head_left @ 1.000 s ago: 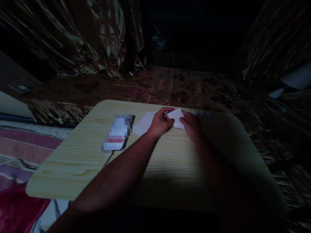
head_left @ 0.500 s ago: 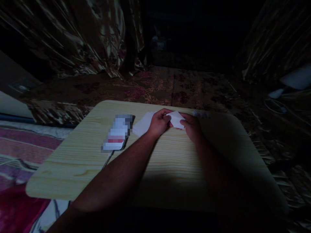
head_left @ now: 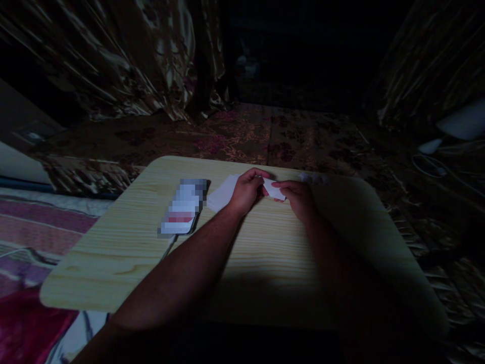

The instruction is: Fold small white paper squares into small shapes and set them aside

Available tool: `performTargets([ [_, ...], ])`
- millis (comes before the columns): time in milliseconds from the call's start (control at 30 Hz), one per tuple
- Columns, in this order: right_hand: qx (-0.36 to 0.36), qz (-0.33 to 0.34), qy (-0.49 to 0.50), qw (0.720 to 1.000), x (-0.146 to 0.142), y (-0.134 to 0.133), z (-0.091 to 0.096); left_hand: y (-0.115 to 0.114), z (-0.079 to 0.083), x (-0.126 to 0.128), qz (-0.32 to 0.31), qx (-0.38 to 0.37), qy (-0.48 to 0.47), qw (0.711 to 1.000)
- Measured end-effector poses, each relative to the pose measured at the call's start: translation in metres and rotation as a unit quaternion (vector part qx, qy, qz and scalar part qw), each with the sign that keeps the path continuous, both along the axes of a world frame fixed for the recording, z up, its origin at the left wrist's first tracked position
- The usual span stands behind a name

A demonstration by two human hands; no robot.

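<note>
The left hand (head_left: 245, 194) and right hand (head_left: 301, 198) partly hide a white paper (head_left: 273, 191), the left also obscuring nearby sheets (head_left: 223, 194). Pixelation blurs a phone screen (head_left: 184, 202); pale objects (head_left: 314, 178), far right, are too small to identify.

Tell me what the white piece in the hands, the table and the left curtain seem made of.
White piece: probably paper, matte; it looks thin, plain and straight-edged.
Table: wood or wood-look laminate, pale and smooth-looking; grain lines show, but I can't tell which.
Curtain: shiny fabric, perhaps satin-like; its hanging folds catch bright streaks.
</note>
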State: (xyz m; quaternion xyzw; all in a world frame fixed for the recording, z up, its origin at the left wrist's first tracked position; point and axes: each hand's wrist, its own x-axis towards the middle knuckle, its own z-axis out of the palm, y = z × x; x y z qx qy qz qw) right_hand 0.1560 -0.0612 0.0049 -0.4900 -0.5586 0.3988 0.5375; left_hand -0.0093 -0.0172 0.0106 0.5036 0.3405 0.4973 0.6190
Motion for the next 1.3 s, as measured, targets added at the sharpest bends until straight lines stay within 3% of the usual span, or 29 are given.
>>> performTargets([
  [567,0.016,-0.004,-0.053,0.998,-0.0004,-0.0022,0.0056,-0.0018,-0.0019,0.0005,0.0,0.003,0.004,1.0],
  [1100,-0.017,0.021,-0.013,1.0,-0.0002,-0.0009,0.0036,-0.0041,-0.0012,0.0005,0.015,0.051,0.024,0.998],
  [1300,-0.025,-0.047,0.013,0.999,-0.0053,0.0017,0.0043,-0.0058,-0.0042,0.0014,0.0,0.112,0.054,0.992],
])
